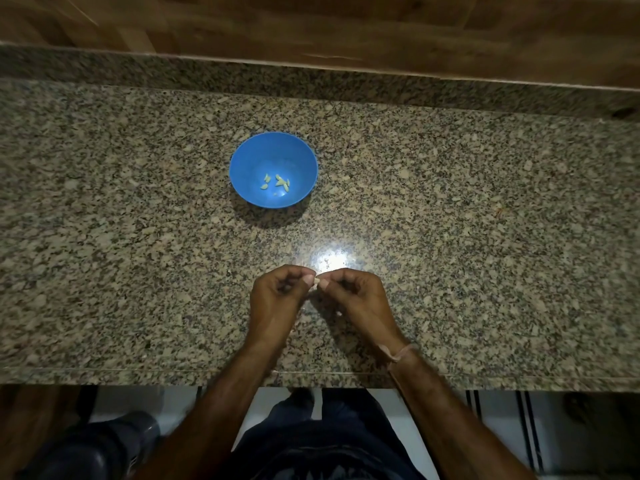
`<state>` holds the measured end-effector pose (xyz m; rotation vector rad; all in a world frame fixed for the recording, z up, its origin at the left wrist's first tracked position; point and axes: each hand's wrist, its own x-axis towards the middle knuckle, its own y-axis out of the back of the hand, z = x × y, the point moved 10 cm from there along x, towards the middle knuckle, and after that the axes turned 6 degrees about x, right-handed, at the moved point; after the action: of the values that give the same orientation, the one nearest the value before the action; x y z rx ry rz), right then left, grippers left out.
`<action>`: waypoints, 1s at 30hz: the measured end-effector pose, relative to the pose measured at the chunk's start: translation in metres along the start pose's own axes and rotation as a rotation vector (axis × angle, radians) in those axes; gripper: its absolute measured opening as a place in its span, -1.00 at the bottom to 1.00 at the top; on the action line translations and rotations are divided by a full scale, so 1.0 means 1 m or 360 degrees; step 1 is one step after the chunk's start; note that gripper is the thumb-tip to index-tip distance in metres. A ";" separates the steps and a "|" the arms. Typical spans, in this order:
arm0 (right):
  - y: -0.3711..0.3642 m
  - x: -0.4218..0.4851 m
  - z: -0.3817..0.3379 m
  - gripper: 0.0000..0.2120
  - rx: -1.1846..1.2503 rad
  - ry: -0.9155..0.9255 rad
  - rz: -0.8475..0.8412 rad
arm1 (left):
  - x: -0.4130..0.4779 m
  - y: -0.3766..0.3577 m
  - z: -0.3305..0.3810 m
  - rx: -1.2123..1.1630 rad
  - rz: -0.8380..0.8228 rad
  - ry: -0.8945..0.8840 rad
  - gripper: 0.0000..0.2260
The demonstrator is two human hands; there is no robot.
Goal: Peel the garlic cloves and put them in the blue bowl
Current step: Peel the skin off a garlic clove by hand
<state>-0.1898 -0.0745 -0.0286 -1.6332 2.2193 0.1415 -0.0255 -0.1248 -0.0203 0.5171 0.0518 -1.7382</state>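
A blue bowl [242,161] stands on the granite counter, a little left of centre, with several pale peeled garlic cloves [277,183] at its bottom. Nearer the front edge, my left hand [273,299] and my right hand [356,299] meet fingertip to fingertip. Between them they pinch one small pale garlic clove [316,280], mostly hidden by the fingers. Both hands hover just above the counter, well in front of the bowl.
The speckled granite counter [485,220] runs across the whole view, with a raised granite ledge and wooden panelling [311,22] behind it. A lamp glare [329,259] shines just beyond my hands. A thin band circles my right wrist [398,353].
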 end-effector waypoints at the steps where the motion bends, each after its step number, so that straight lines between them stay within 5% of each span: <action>1: 0.000 0.000 -0.003 -0.90 -0.0064 0.0038 0.0010 | 0.000 0.001 -0.001 -0.0039 0.0010 0.0031 -0.89; 15: -0.006 0.000 -0.014 -0.94 -0.0702 0.0311 0.0097 | -0.010 0.001 0.023 0.0175 0.0081 -0.0242 -0.81; 24: -0.003 -0.002 -0.009 -0.95 -0.0394 0.0207 0.0159 | -0.002 -0.014 -0.031 -0.0443 -0.0068 0.0365 -0.93; 30: 0.001 -0.001 0.004 -0.91 -0.0455 0.0103 0.0150 | -0.003 -0.021 -0.043 -0.0635 -0.0076 0.0531 -0.92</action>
<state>-0.1898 -0.0723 -0.0325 -1.6955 2.4162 0.4560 -0.0314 -0.1037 -0.0633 0.5049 0.6383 -1.6159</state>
